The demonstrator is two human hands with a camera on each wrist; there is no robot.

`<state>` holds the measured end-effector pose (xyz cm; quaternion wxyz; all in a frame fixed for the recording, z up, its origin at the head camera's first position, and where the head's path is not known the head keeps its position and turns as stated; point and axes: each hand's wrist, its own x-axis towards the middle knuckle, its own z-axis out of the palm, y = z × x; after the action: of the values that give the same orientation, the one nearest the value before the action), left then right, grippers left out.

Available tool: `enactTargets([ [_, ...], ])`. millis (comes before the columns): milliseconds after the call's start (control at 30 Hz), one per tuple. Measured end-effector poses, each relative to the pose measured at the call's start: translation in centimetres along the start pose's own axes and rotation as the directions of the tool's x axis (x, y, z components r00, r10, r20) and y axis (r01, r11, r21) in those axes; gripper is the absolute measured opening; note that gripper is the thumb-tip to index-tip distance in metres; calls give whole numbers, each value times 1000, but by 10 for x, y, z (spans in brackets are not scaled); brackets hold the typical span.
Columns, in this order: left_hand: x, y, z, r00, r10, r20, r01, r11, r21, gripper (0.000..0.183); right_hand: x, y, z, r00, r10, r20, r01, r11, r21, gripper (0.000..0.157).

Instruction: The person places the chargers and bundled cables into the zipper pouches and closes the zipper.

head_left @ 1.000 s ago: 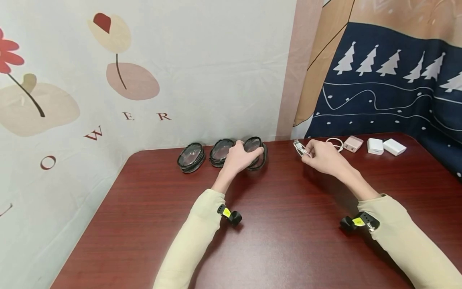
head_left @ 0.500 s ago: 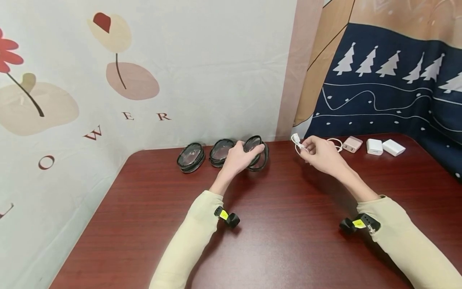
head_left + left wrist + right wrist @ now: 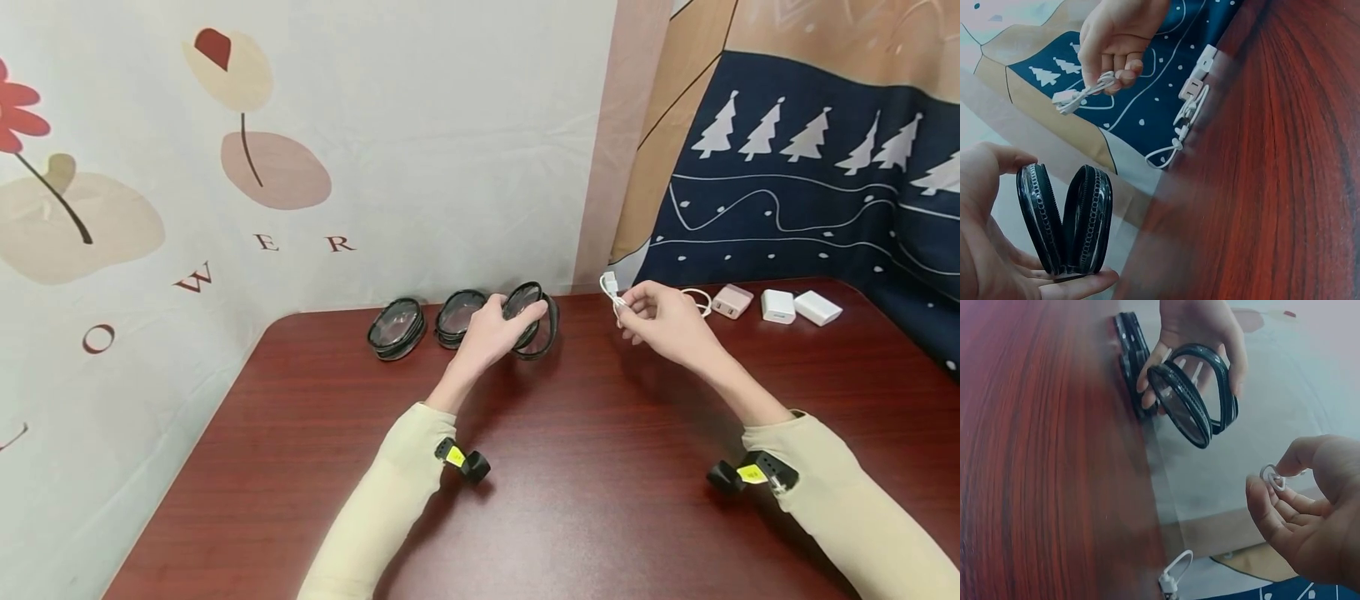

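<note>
My left hand (image 3: 489, 335) grips a small oval zip case (image 3: 531, 332) with clear faces and black trim. In the left wrist view the case (image 3: 1035, 219) gapes in a V, thumb at one half's top edge and fingers beneath the hinge. My right hand (image 3: 667, 321) pinches a bundled white USB cable (image 3: 610, 284) between thumb and fingers, its plug end pointing up. A loop of that cable (image 3: 1277, 479) shows at the fingertips in the right wrist view. The hands are apart, with the cable to the right of the case.
Two more such cases, a left one (image 3: 397, 327) and a middle one (image 3: 457, 317), lie along the table's back edge. Behind my right hand lies another white cable (image 3: 703, 300). Further right are a pink charger (image 3: 732, 302) and two white chargers (image 3: 778, 307). A printed curtain (image 3: 450, 150) hangs behind.
My right hand has raised the cable slightly up and to the left, its plug end now higher. My left hand keeps hold of the case, the forearm drawn slightly down and left.
</note>
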<state>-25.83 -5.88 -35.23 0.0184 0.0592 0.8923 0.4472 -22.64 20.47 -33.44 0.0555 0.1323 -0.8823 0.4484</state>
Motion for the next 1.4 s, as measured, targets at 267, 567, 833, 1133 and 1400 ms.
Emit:
enactTargets([
  [267, -9, 6, -3, 1000, 23, -2, -23, 999, -29, 69, -5, -10, 2, 999, 26, 20, -28, 996, 86, 22],
  [567, -18, 11, -2, 999, 43, -2, -43, 998, -51, 67, -12, -20, 10, 999, 2, 34, -8, 986, 166, 22],
  [833, -26, 12, -4, 998, 57, 9, -56, 997, -59, 64, -17, -29, 14, 999, -10, 46, -1, 971, 239, 21],
  [1133, -34, 13, -6, 998, 66, 7, -65, 996, -67, 63, -19, -34, 19, 997, -25, 73, 2, 954, 300, 17],
  [1400, -41, 17, -5, 997, 67, 25, -65, 995, -77, 65, -23, -38, 24, 996, -49, 75, 22, 943, 331, 19],
])
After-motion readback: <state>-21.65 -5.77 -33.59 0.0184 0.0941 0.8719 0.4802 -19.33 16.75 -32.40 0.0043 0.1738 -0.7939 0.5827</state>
